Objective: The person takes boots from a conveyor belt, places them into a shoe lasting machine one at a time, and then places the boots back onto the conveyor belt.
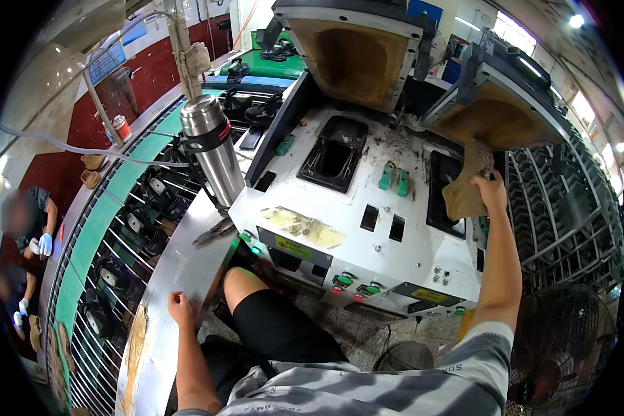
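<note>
My right hand (491, 191) is wrapped round the edge of a tan boot-shaped piece (464, 191). I hold it upright, toe end down, over the right black-lined well (442, 172) of a white two-station machine (353, 225). Above that well, the right lid (507, 104) with its brown padded inside stands raised. On the left, my left hand (180, 306) is curled closed over the metal side table (168, 277), and nothing shows in it. The left station's black well (333, 154) has a dark opening, and its lid (353, 59) is also up.
A steel flask (213, 149) stands beside the machine, with dark gloves or rags (215, 232) near it. A roller conveyor (107, 229) carries black shoes (104, 315) on my left. A wire rack (561, 201) and fan (555, 347) flank my right. Two people work at far left.
</note>
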Motion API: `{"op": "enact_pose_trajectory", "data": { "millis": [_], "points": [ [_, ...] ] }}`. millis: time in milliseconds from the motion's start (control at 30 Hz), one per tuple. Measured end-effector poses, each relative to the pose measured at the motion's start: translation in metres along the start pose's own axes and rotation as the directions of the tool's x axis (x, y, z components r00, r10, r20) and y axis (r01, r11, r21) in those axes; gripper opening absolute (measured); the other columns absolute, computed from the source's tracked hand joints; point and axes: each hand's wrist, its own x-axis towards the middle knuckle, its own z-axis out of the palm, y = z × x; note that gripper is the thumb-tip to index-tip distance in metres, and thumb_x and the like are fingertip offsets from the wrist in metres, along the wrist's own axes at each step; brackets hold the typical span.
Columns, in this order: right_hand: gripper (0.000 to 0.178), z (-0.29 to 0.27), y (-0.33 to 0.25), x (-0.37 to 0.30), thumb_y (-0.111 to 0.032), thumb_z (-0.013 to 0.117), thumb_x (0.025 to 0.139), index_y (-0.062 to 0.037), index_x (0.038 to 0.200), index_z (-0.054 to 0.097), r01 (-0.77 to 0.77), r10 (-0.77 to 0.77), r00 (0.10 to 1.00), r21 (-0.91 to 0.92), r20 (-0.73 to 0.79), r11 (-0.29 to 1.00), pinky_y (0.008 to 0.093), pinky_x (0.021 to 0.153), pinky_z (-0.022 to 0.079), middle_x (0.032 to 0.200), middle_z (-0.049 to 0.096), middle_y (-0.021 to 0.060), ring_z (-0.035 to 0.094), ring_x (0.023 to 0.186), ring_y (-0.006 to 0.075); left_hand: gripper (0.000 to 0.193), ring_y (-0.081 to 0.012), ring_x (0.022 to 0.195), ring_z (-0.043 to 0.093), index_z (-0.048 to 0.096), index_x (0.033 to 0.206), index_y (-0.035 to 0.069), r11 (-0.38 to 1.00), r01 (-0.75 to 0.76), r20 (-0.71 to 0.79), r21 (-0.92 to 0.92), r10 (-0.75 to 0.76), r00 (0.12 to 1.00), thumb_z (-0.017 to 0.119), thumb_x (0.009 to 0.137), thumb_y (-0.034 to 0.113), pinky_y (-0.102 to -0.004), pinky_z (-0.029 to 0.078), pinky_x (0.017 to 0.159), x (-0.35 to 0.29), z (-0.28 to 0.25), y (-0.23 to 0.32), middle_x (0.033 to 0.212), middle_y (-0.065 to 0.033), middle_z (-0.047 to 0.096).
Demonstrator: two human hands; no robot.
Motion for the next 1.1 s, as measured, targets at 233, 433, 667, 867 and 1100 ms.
{"op": "enact_pose_trajectory", "data": {
  "millis": [233,433,667,867,1100],
  "points": [
    [0.094,0.06,-0.027,-0.004,-0.04,0.07,0.059,-0.0087,0.141,0.039,-0.095,0.128,0.985,-0.263,0.113,0.96,0.0441,0.091,0.048,0.124,0.06,0.0212,0.059,0.113,0.0369,0.006,-0.0107,0.052,0.053,0.059,0.086,0.001,0.996,-0.004,-0.01,0.088,0.005,1.0,0.055,0.084,0.004,-0.0252,0.043,0.047,0.004,-0.007,0.009,0.066,-0.0037,0.057],
    [0.09,0.07,-0.017,-0.007,-0.042,0.069,0.06,-0.0052,0.138,0.042,-0.09,0.152,0.971,-0.308,0.185,0.947,0.044,0.091,0.048,0.123,0.06,0.0207,0.058,0.114,0.036,0.006,-0.0114,0.052,0.055,0.059,0.085,0.0,0.999,0.033,0.023,0.009,-0.033,0.999,0.055,0.084,0.005,-0.0252,0.044,0.049,-0.003,0.003,0.028,0.066,-0.0041,0.059],
    [0.073,0.066,-0.014,-0.014,-0.04,0.071,0.059,-0.0032,0.121,0.058,-0.046,0.099,0.975,-0.254,0.199,0.966,0.0416,0.086,0.049,0.113,0.066,0.0188,0.062,0.107,0.0347,0.007,-0.0129,0.051,0.057,0.061,0.082,0.001,0.993,0.005,-0.03,0.115,-0.002,1.0,0.057,0.081,0.007,-0.0277,0.046,0.052,-0.004,-0.002,0.01,0.063,-0.0055,0.061],
    [0.067,0.057,-0.011,-0.011,-0.042,0.071,0.06,-0.0052,0.115,0.062,-0.062,0.097,0.976,-0.178,0.197,0.982,0.0422,0.086,0.049,0.114,0.065,0.0193,0.062,0.107,0.0342,0.008,-0.0142,0.052,0.058,0.063,0.079,0.003,0.956,-0.054,-0.047,0.287,0.071,0.996,0.058,0.079,0.009,-0.0292,0.047,0.054,-0.006,0.003,0.023,0.059,-0.006,0.061],
    [0.071,0.073,-0.011,-0.014,-0.044,0.069,0.062,-0.0105,0.123,0.056,0.024,0.045,0.978,-0.319,0.205,0.947,0.0441,0.087,0.048,0.118,0.064,0.019,0.06,0.11,0.0363,0.011,-0.0201,0.062,0.062,0.065,0.08,0.005,0.934,0.011,-0.064,0.356,0.013,0.998,0.061,0.078,0.015,-0.034,0.049,0.061,-0.002,0.003,0.005,0.068,-0.0076,0.064]
  ]
}}
